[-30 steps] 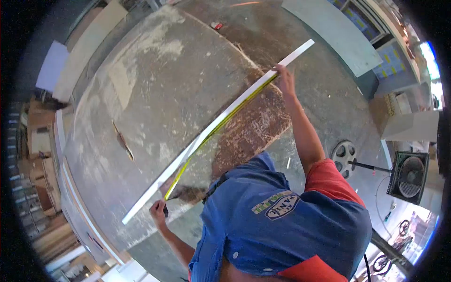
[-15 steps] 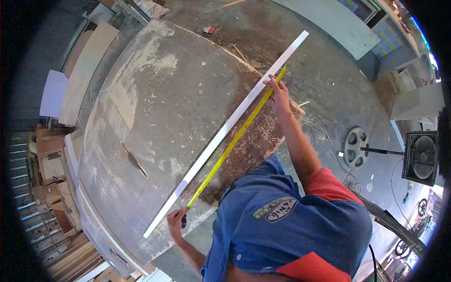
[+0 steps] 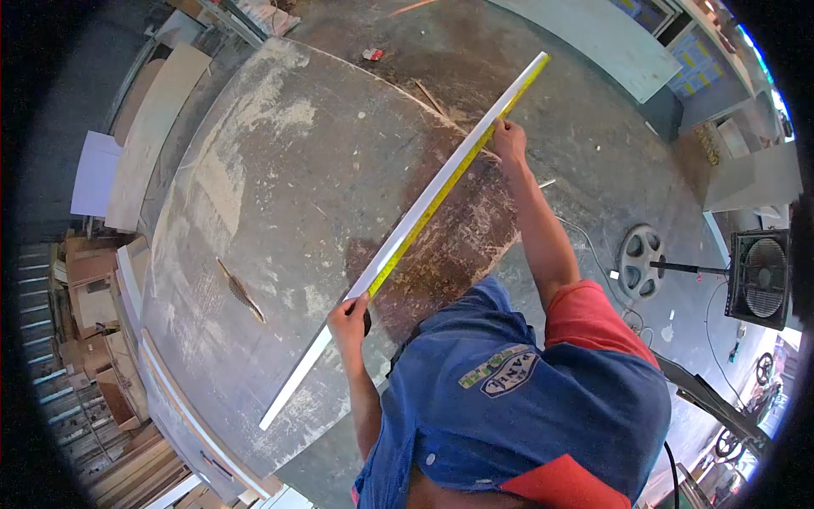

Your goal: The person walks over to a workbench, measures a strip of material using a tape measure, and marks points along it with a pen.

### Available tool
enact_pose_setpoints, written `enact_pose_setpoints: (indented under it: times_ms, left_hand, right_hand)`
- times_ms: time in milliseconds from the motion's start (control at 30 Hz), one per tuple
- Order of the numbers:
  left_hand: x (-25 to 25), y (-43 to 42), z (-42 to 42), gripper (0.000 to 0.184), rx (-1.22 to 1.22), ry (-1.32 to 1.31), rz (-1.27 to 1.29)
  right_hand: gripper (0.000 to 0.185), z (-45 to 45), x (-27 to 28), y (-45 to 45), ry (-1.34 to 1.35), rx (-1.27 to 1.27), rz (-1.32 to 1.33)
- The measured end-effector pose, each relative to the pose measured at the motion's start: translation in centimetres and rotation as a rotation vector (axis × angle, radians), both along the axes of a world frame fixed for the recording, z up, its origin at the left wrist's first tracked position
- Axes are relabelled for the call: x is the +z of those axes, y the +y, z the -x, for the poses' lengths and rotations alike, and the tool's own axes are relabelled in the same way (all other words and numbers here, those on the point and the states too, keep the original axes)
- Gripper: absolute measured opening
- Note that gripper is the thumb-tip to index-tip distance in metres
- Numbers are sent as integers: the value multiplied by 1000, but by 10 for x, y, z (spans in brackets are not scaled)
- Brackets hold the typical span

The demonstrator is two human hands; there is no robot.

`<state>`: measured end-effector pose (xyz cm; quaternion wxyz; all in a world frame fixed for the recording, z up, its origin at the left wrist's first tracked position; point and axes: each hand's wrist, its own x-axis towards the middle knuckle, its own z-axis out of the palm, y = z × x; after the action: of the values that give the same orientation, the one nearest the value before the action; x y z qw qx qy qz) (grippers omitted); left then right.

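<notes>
A long white strip (image 3: 315,353) lies diagonally across the work table, its upper end reaching past the table edge. Along its right edge runs the yellow blade of a tape measure (image 3: 428,214), drawn out nearly to the strip's far end. My left hand (image 3: 348,324) is closed around the tape measure's dark case, mostly hidden by the fingers, and touches the strip at its lower part. Farther up, my right hand (image 3: 509,140) has its fingers closed on the yellow blade, at the strip's edge.
The dusty work table (image 3: 280,170) carries a saw-like toothed blade (image 3: 242,290) at left. Boards (image 3: 161,127) lean beyond it. A fan (image 3: 765,276) stands at right near a round slotted base (image 3: 642,261), with a cable on the floor.
My left hand has moved up and right along the strip with the tape case. The yellow blade now extends to the strip's far end and lies against its edge. My right hand has shifted slightly.
</notes>
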<state>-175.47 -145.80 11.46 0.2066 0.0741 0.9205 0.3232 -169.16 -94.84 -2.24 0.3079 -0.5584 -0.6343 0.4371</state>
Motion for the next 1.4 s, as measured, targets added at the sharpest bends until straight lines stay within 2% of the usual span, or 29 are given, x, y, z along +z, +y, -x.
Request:
enact_pose_setpoints:
  times_ms: [67,267,433,533,600,667,700,767,833,867,900,967,1000,1067,1100,1133,1200,1300,1400]
  left_hand:
    - [-6,-9,2,32,-17,64,2]
    - [-18,-4,4,33,6,-1,-39]
    - [-29,-4,9,32,14,27,-8]
    - [-43,-12,13,33,-12,50,-11]
    - [-54,-19,14,33,-9,56,-28]
    - [-58,-18,13,35,-54,92,-6]
    - [-58,-18,14,35,-19,89,5]
    - [-60,-18,15,36,-36,15,22]
    - [-59,-18,12,34,-48,126,-11]
    - [-52,-14,14,36,-33,35,74]
    - [-57,-17,13,36,-45,97,63]
    - [-63,-19,13,36,-31,162,61]
    - [-60,-17,15,36,-19,64,59]
    - [-57,-16,16,37,8,-60,51]
    - [-56,-17,15,38,20,-86,47]
    - [-54,-18,13,40,6,16,25]
    - [-44,-17,11,40,40,-32,6]
    - [-41,-25,7,40,50,-16,-79]
    - [-34,-52,0,37,41,-3,-47]
  right_hand:
    - [41,2,-15,18,-33,32,103]
    - [41,-1,17,10,-134,49,32]
    - [43,-4,-3,18,-166,73,67]
    - [43,-9,-15,20,-183,195,61]
    - [43,-14,-16,12,16,195,3]
    - [35,-15,14,-13,-233,54,-249]
    - [35,-14,32,-28,-231,90,-243]
    - [34,-8,63,-66,-177,320,-401]
    - [39,-3,69,-115,-149,668,-375]
    - [45,0,79,-144,-114,893,-416]
    - [51,3,93,-172,-75,1114,-459]
    - [57,6,114,-219,-245,1412,-506]
    - [57,9,102,-228,-229,1442,-511]
    - [58,18,70,-252,-309,1534,-770]
    - [52,21,78,-261,-477,1551,-670]
    - [52,25,77,-266,-447,1581,-685]
    - [46,30,73,-262,-502,1533,-765]
    - [39,26,73,-256,-413,1563,-821]
    - [37,9,75,-240,-466,1554,-858]
